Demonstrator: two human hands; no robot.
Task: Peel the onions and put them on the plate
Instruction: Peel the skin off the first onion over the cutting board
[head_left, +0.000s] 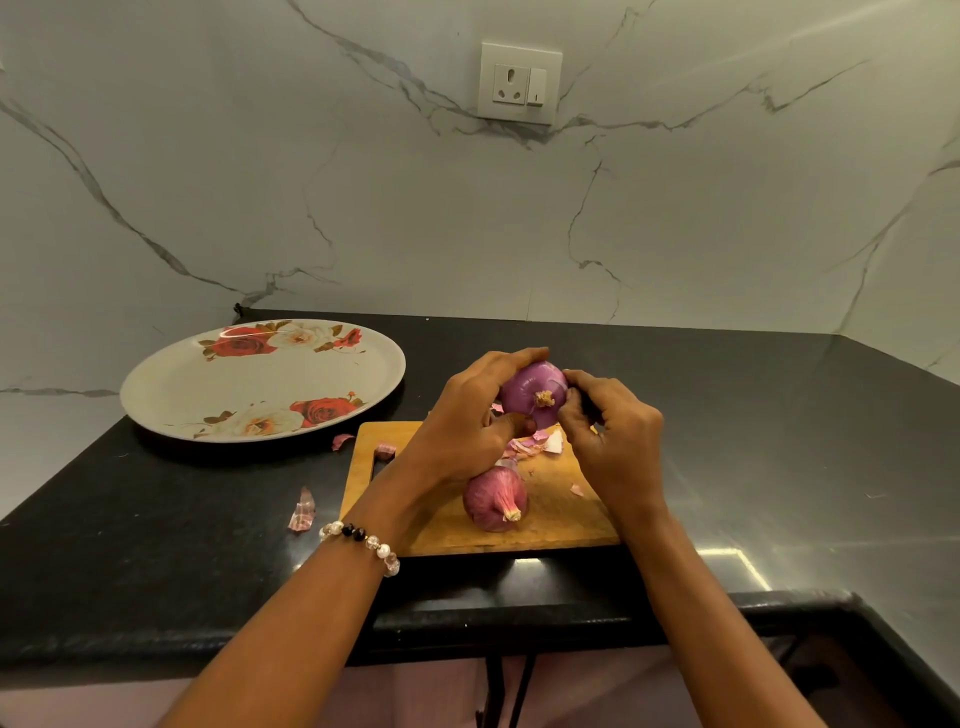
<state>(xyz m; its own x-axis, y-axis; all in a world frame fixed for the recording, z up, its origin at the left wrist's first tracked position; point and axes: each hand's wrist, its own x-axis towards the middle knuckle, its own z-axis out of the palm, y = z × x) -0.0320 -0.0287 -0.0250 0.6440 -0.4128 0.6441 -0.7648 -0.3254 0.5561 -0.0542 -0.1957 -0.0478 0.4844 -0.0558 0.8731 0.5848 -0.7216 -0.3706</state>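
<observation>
- I am counting two onions: a peeled onion (535, 393) being held up above the cutting board (550, 525), and an unpeeled onion (496, 500) lying on the board.
- My left hand (475, 415) is curling around the peeled onion from the left, thumb underneath.
- My right hand (608, 426) is pinching at that onion's right side; the fingertips are bunching together, so I cannot tell whether they are gripping skin or bare flesh.
- One plate (260, 382) is sitting on the counter (753, 415) to the left, well apart from the board, carrying no onions.
- I am seeing several scraps of skin (302, 512): some on the board, three or so on the counter beside its left edge.
- The board's near edge is lying close to the counter's front edge; open counter is stretching right and behind.
</observation>
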